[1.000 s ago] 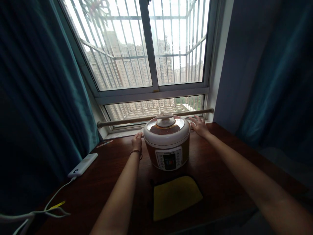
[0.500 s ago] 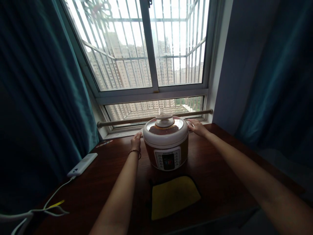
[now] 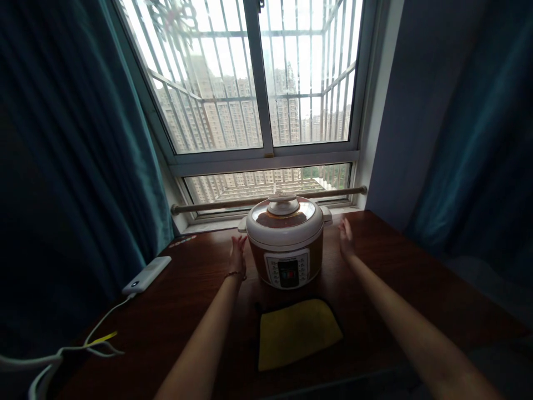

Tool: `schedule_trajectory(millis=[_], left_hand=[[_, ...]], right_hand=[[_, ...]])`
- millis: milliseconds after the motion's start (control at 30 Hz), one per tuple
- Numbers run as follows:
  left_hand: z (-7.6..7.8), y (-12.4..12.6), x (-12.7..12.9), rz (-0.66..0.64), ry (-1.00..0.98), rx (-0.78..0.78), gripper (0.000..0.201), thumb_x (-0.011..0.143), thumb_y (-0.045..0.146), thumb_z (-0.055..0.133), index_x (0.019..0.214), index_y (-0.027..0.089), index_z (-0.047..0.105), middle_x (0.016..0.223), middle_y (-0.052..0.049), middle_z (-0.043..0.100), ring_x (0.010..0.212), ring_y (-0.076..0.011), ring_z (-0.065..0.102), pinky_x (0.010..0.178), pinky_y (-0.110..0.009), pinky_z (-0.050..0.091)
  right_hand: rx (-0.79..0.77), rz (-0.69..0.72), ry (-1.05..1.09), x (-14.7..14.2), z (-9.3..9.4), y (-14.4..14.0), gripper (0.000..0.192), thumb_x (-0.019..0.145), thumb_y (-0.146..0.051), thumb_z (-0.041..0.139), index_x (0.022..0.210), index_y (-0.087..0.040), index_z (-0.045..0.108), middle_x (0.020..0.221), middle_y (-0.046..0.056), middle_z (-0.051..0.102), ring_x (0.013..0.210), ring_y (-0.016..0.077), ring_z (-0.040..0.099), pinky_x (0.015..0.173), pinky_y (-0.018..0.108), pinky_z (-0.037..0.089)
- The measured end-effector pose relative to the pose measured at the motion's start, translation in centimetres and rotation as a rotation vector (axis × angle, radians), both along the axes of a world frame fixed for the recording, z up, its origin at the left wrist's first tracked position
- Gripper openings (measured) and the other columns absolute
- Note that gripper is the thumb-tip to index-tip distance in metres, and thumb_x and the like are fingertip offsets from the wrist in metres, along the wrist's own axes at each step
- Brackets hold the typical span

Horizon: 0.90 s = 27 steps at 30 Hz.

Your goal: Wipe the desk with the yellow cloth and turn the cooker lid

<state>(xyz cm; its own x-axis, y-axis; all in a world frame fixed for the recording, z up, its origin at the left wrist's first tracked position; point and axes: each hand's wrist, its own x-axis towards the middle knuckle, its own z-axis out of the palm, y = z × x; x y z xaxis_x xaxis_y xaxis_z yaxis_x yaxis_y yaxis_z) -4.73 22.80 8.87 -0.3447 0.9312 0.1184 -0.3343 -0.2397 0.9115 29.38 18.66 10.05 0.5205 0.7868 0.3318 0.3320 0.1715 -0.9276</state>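
Observation:
An electric pressure cooker (image 3: 287, 236) with a white lid and a front control panel stands upright on the dark wooden table (image 3: 387, 278). Its two side handles are both uncovered. Just below the left handle is my left hand (image 3: 237, 255), fingers apart and holding nothing, close to the cooker's side. My right hand (image 3: 346, 239) is held off the cooker's right side, below that handle, with its fingers stretched out and nothing in it. A folded yellow cloth (image 3: 298, 334) with a dark edge lies in front of the cooker.
A white power bank (image 3: 147, 274) with a cable (image 3: 106, 314) plugged in lies at the left of the table. Behind the cooker a rail (image 3: 220, 205) crosses the barred window. Blue curtains (image 3: 120, 139) hang at both sides.
Both hands have let go of the cooker's side handles and come down and toward me. The right hand has also moved outward. The cooker and cloth stay in place.

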Motion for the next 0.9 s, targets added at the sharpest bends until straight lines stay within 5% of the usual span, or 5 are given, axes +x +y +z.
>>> schedule_trajectory(millis=[167,267,500,633,900], left_hand=[[-7.7,-4.7,-1.7,0.003,0.361,-0.048,0.031,0.081,0.042,0.048,0.101,0.021,0.060,0.120,-0.008,0.055,0.119,-0.0200,0.043,0.103,-0.034,0.028],[-10.0,-6.2,-1.8,-0.057,0.612,-0.042,0.033,0.083,0.039,0.044,0.110,0.024,0.056,0.127,-0.006,0.050,0.123,-0.0208,0.038,0.105,-0.036,0.022],[-9.3,-6.9,-0.1,-0.118,1.001,-0.030,0.032,0.081,0.038,0.044,0.108,0.026,0.056,0.118,-0.008,0.055,0.114,-0.0246,0.046,0.100,-0.037,0.026],[-9.0,-7.1,0.2,-0.100,1.042,-0.047,0.030,0.081,0.036,0.044,0.105,0.025,0.058,0.114,-0.009,0.057,0.110,-0.0249,0.048,0.098,-0.036,0.028],[-9.1,-7.1,0.3,-0.036,1.341,-0.060,0.041,0.088,0.034,0.029,0.126,0.021,0.041,0.125,-0.008,0.050,0.112,-0.0198,0.048,0.095,-0.034,0.033]], right_hand=[[-0.160,-0.037,-0.010,-3.9,-9.2,-6.1,0.062,0.079,-0.056,0.028,0.119,-0.015,0.051,0.124,0.013,0.052,0.116,0.0226,0.047,0.097,0.034,0.038],[-0.129,0.051,-0.142,-5.1,-11.6,-7.8,0.052,0.082,-0.047,0.030,0.121,-0.020,0.050,0.127,0.008,0.049,0.118,0.0207,0.045,0.100,0.034,0.035],[-0.116,0.107,-0.259,-4.9,-11.4,-7.6,0.038,0.083,-0.035,0.032,0.106,-0.024,0.061,0.112,0.007,0.060,0.106,0.0225,0.054,0.095,0.037,0.040],[-0.121,0.140,-0.291,-4.9,-11.5,-8.0,0.035,0.084,-0.031,0.033,0.095,-0.024,0.065,0.103,0.007,0.064,0.101,0.0220,0.057,0.092,0.036,0.041],[-0.116,0.137,-0.386,-4.6,-12.5,-7.6,0.030,0.078,-0.023,0.042,0.092,-0.015,0.067,0.101,0.009,0.065,0.105,0.0220,0.054,0.094,0.035,0.039]])
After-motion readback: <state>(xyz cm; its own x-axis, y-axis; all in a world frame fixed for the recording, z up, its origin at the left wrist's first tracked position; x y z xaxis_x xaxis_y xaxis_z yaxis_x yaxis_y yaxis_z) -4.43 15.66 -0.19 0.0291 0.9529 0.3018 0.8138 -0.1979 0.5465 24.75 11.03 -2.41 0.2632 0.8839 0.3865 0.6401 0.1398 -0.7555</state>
